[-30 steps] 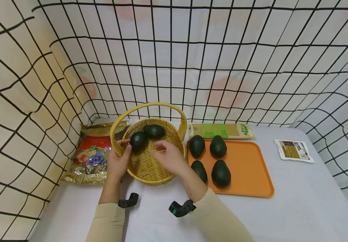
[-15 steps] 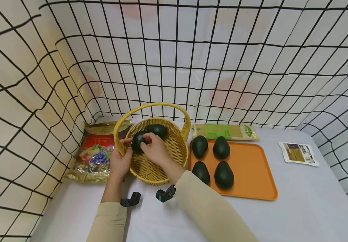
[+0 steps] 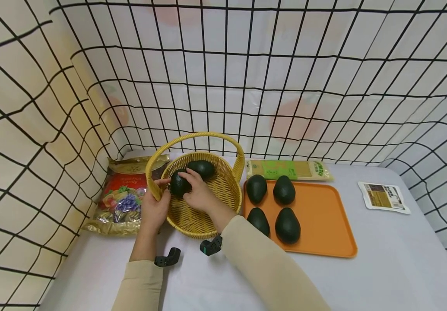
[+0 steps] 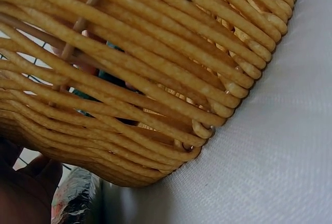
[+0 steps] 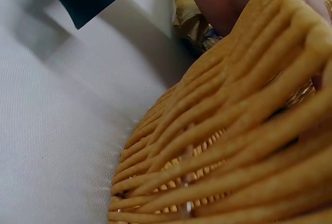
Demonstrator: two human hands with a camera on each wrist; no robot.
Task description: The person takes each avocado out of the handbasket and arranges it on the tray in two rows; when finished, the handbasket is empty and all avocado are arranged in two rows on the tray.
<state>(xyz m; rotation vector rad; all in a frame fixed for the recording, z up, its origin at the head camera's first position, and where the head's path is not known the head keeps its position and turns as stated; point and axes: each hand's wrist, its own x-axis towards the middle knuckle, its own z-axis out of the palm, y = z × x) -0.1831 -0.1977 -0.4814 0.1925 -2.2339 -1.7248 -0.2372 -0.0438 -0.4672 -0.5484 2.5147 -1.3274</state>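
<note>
Avocado, dark green, lying inside the wicker basket at its left side, just near of a second avocado at the far wall. Gripped by the right hand, fingers curled over its top and right flank. Left hand wrapped around the basket's left rim where the handle rises, thumb inside, steadying it. From both wrist views, little beyond woven strands close up and white cloth below; the fruit barely glimpsed through the weave. To the right, touching the basket or nearly so, an orange tray carrying four more avocados in two rows. Behind the tray, a green-labelled packet; at far left, a candy bag; well apart at right, a small white pouch. Judged step: taking hold of the fruit in the basket, grip just made. Next move likely calls for a straight lift clear of the rim and under the handle, basket held down meanwhile.
</note>
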